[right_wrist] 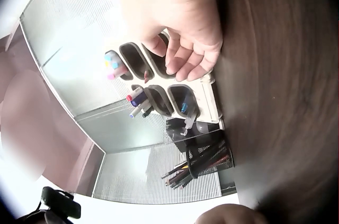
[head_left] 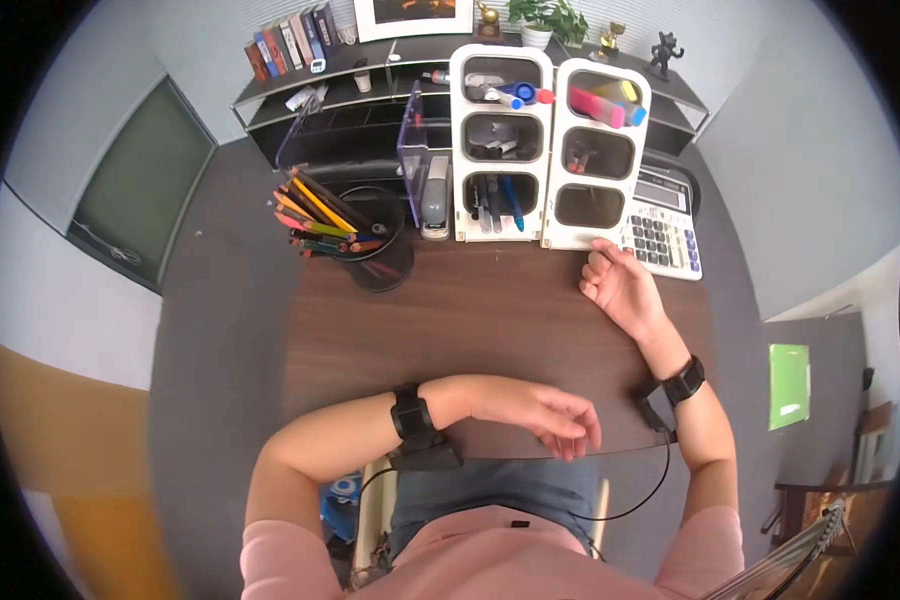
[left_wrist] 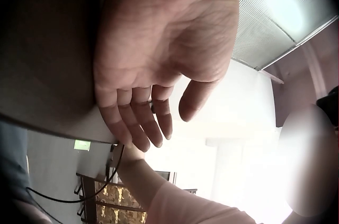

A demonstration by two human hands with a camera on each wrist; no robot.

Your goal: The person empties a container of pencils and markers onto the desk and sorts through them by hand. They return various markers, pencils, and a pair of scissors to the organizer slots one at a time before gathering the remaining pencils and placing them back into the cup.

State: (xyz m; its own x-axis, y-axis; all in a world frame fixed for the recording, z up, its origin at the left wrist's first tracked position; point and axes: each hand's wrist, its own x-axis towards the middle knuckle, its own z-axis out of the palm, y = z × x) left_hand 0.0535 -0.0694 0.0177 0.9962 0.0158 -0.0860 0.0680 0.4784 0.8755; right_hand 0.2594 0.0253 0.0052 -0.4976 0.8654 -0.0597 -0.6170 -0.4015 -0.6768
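My left hand (head_left: 535, 408) hangs at the desk's front edge, palm inward, its fingers relaxed and slightly bent with nothing in them. Farther back, my right hand (head_left: 625, 290) rests on the desk with loosely curled, bare fingers. Just beyond it stands the right white pen organizer (head_left: 602, 68), with highlighters (head_left: 598, 105) in its top compartment. In the right wrist view, the fingers overlap that organizer's lowest compartment. The left white organizer (head_left: 460, 165) stands alongside, with capped markers on top and several pens, one of them a blue pen (head_left: 512, 203), at the bottom.
A black mesh cup (head_left: 382, 268) of colored pencils stands at the desk's left, beside a grey stapler (head_left: 435, 205). A white calculator (head_left: 660, 240) lies right of the organizers. Brown desk surface (head_left: 450, 320) spans the middle. A cable (head_left: 660, 475) hangs from the right wrist.
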